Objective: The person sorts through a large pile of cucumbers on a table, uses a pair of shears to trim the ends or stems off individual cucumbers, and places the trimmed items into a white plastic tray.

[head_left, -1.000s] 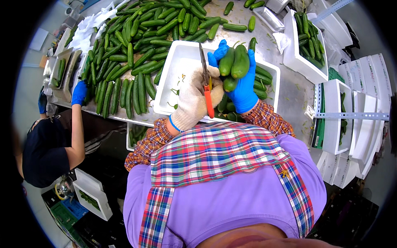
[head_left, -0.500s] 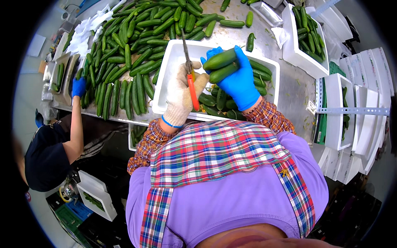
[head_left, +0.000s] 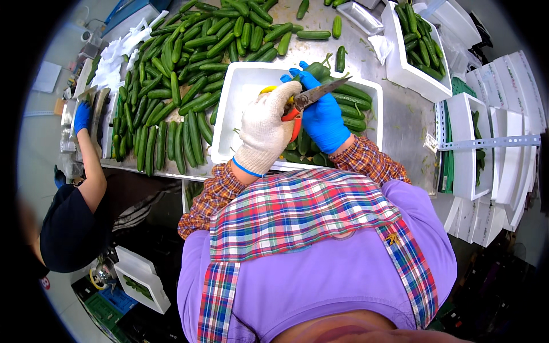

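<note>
My left hand (head_left: 264, 124), in a white knit glove, is closed around red-handled shears (head_left: 311, 98). Their blades point up and right, crossing in front of my right hand. That hand (head_left: 325, 117), blue-gloved, grips cucumbers (head_left: 318, 71) whose thin stem ends stick up near the blades; my fingers hide part of them. Something yellow shows beside my left fingers, too small to name. Both hands are over a white foam box (head_left: 230, 108), where more cucumbers (head_left: 350, 112) lie along the right side and beneath my right hand.
A large heap of cucumbers (head_left: 189, 63) covers the metal table's left and back. White foam boxes (head_left: 413, 71) stand at right, one filled with cucumbers. At left, a co-worker's blue-gloved hand (head_left: 83, 116) is by a tray. A perforated metal bar (head_left: 492, 142) runs along the right.
The shears have swung from pointing up to pointing right, close to the cucumbers in my right hand. Those cucumbers have turned stem ends up. The co-worker's hand moved left.
</note>
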Tool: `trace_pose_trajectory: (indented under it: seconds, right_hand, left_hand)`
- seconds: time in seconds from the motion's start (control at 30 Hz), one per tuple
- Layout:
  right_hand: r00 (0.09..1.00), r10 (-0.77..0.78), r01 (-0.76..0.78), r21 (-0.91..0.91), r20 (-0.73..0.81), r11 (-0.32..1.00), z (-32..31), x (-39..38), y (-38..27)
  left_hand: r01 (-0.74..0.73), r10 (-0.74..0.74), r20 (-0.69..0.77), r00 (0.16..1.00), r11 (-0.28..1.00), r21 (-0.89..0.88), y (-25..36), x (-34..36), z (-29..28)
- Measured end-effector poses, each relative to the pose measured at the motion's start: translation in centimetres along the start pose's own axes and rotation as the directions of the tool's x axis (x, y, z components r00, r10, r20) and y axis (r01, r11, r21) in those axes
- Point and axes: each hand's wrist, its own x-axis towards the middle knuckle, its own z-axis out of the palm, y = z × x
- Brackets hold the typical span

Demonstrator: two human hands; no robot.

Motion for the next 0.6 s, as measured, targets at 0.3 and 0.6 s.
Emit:
trace_pose_trajectory:
  seconds: [0.3,0.6]
  right_hand:
    - [0.997,0.069,-0.069,-0.006,0.047,0.998,-2.2,1.0,1.7]
    - [0.983,-0.168,0.179,-0.545,0.071,0.819,-1.7,0.8,0.3]
  left_hand:
    - [-0.198,0.211,-0.034,0.977,0.953,0.229,-0.8,0.4,1.4]
    - [0.269,-0.277,0.049,0.960,0.855,-0.443,-2.9,-0.1,1.5]
